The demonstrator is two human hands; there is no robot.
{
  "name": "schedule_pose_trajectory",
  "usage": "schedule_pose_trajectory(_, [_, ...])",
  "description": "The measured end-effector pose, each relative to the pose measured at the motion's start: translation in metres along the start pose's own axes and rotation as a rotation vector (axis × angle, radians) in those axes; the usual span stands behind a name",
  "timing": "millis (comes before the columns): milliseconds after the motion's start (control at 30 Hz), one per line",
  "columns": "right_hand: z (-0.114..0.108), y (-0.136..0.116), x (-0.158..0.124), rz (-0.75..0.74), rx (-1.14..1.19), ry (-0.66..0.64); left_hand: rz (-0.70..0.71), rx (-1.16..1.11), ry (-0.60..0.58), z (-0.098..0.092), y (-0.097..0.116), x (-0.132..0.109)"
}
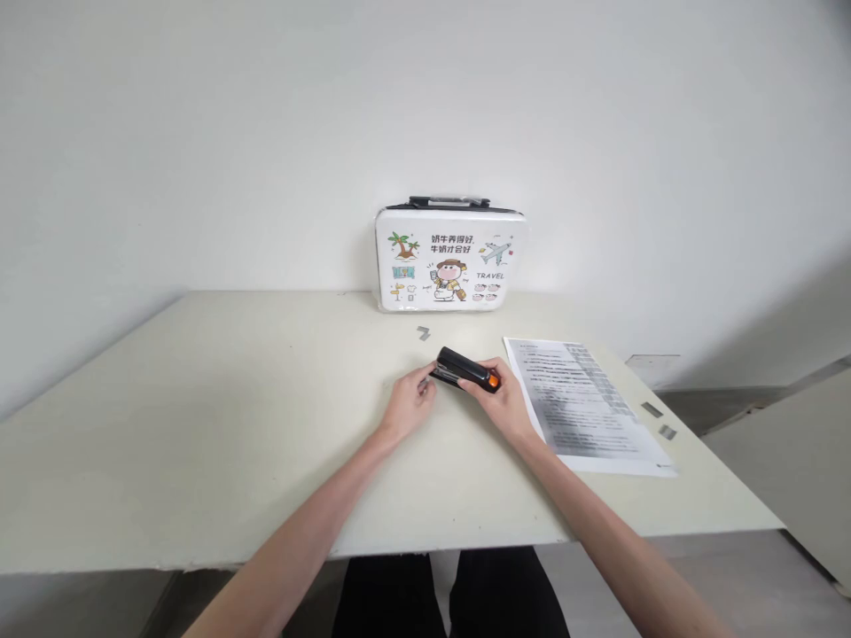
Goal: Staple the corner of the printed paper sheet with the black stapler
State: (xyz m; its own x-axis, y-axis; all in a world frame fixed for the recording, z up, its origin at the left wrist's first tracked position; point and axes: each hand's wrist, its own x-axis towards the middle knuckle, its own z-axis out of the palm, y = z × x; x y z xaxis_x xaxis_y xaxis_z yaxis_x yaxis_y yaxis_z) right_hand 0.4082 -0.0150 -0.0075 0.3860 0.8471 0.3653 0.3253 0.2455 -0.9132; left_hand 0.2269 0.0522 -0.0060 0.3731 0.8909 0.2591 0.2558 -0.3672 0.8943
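Observation:
A black stapler (465,369) with an orange part at its rear is held just above the table. My right hand (502,399) grips its rear end, thumb on the near side and fingers behind. A gap shows between the stapler's upper arm and its base. My left hand (407,406) is at the front end, its index finger and thumb closed on the tip of the base. Whether a small piece also sits between those fingers is hidden. Beyond the stapler lie small grey staple strips (424,333).
A white printed case (452,257) with a black handle stands against the wall. To the right lies a printed sheet of paper (585,408), partly behind my right forearm. More staple strips (667,432) rest near the right edge of the table (199,425).

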Motion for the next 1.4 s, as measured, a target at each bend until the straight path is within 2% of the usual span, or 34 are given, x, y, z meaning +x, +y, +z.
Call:
schedule_pose_trajectory(133, [0.004, 0.001, -0.001, 0.013, 0.001, 0.025, 0.007, 0.020, 0.059, 0.004, -0.001, -0.002])
schedule_pose_trajectory(333, [0.006, 0.012, 0.003, 0.015, -0.016, 0.002, -0.050, -0.050, 0.154, -0.001, 0.002, 0.000])
schedule_pose_trajectory(467, [0.024, 0.023, 0.022, -0.029, -0.061, -0.030, -0.179, -0.355, 0.257, -0.001, 0.000, 0.006])
schedule_pose_trajectory(567, [0.050, 0.026, 0.047, -0.080, -0.112, -0.070, -0.248, -0.568, 0.259, -0.003, -0.003, 0.010])
schedule_pose_trajectory(667, [0.073, 0.020, 0.068, -0.127, -0.134, -0.123, -0.248, -0.628, 0.254, -0.008, -0.006, 0.012])
schedule_pose_trajectory(733, [0.079, 0.010, 0.072, -0.160, -0.151, -0.124, -0.242, -0.668, 0.271, -0.011, -0.008, 0.014])
schedule_pose_trajectory(867, [0.068, -0.015, 0.045, -0.322, -0.212, -0.077, -0.234, -0.740, 0.301, -0.007, -0.007, 0.014])
schedule_pose_trajectory(967, [0.057, -0.028, 0.012, -0.453, -0.304, -0.149, -0.265, -0.897, 0.217, 0.004, -0.002, 0.010])
schedule_pose_trajectory(1100, [0.049, -0.034, -0.013, -0.298, -0.344, -0.185, -0.357, -1.006, 0.063, 0.015, 0.010, 0.001])
schedule_pose_trajectory(1233, [0.034, -0.036, -0.018, -0.194, -0.375, -0.201, -0.341, -0.997, -0.149, 0.020, 0.024, -0.006])
schedule_pose_trajectory(1333, [0.010, -0.036, -0.020, -0.207, -0.411, -0.225, -0.291, -0.927, -0.321, 0.022, 0.031, -0.009])
schedule_pose_trajectory(1400, [-0.016, -0.034, -0.022, -0.221, -0.432, -0.226, -0.277, -0.866, -0.393, 0.022, 0.033, -0.011])
